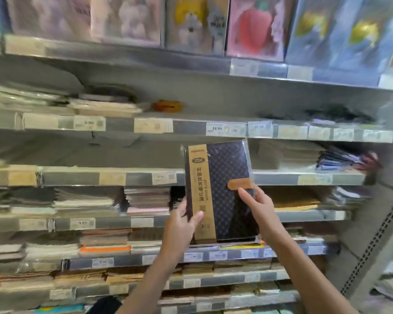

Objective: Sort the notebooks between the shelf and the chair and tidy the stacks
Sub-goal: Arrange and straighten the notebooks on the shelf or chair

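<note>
A dark quilted notebook [227, 177] in clear wrap, with a tan paper band down its left side and a brown clasp tab, stands upright in front of the shelf unit [123, 179]. My left hand [182, 223] grips its lower left edge, thumb across the tan band. Holding the right edge just below the clasp is my right hand [259, 209], thumb on the cover. Stacks of flat notebooks [86, 200] lie on the shelf rows behind. No chair is in view.
Large illustrated covers [252, 26] stand on the top shelf. A small orange object [168, 106] lies on the second shelf. Price labels [225, 129] line every shelf edge. A perforated metal upright [377, 250] bounds the unit on the right.
</note>
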Tool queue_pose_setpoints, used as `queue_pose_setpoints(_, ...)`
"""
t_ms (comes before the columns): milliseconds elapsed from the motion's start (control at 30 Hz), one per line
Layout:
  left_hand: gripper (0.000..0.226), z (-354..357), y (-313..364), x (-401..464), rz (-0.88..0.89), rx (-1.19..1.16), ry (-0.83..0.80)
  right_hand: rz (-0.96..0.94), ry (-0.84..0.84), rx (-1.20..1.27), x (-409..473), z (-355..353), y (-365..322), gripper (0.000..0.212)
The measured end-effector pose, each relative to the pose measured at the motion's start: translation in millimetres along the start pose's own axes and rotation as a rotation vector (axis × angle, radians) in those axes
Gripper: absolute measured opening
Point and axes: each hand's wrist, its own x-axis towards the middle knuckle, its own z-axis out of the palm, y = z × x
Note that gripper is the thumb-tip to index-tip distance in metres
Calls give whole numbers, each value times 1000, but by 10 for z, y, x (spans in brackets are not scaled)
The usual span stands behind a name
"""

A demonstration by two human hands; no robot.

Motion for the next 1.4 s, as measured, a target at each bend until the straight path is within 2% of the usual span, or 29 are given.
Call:
queue_pose_setpoints(300,58,65,892,591,165,84,34,-121,63,-63,511,-251,-875,19)
queue_pose_setpoints(400,50,240,1085,848,201,58,-3,-106,92,-43,767,-471,-1022,15)
queue_pose_setpoints(500,51,465,1230,1054,181,-14,13,-58,85,-21,998,-683,-1106,14)
queue_pose_setpoints(667,39,768,1296,1369,173,-74,19,44,56,46,1332,-943,-1091,22)
queue_pose_setpoints(800,64,885,1441,1523,197,-116,50,90,117,32,1552,-1081,-1136,19)
queue_pose_setpoints(867,68,888,1485,1545,253,-105,82,107,141,6,1629,-1130,-1133,20)
queue_pose_setpoints(1000,54,897,1395,1454,399,-132,3,139,144,-38,1749,-1197,-1077,22)
queue_pose_setpoints(1167,56,960,1150,1460,550,-23,-66,156,139,-70,1880,-1286,-1134,24)
queue_pose_setpoints(1267,53,1031,1104,1470,665,163,31,178,123,-52,1926,-1331,-1203,20)
queue_pose_setpoints(1400,45,1109,1101,1487,715,217,106,109,13,-118,2020,-1405,-1210,41)
